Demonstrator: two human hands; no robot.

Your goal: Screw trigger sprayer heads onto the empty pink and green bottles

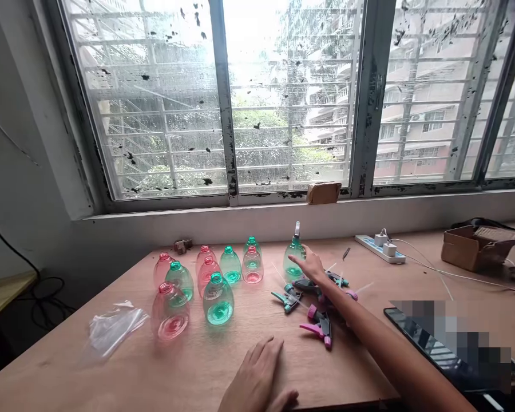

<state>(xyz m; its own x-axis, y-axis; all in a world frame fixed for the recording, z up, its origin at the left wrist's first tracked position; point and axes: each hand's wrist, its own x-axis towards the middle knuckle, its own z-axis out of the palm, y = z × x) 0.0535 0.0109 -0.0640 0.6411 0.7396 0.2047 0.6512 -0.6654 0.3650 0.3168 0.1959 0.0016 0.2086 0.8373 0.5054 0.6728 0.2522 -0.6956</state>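
My right hand reaches far across the table, fingers loosely spread, touching the side of a green bottle that carries a spray head. No object is gripped in it. Below my forearm lie several loose spray triggers in teal, pink and black. My left hand rests flat on the wooden table near the front edge, fingers stretched out, holding nothing. To the left stands a cluster of several open pink and green bottles without heads.
A crumpled clear plastic bag lies at the left. A white power strip with a charger and a cardboard box sit at the back right. A dark phone lies at the right. A barred window runs behind.
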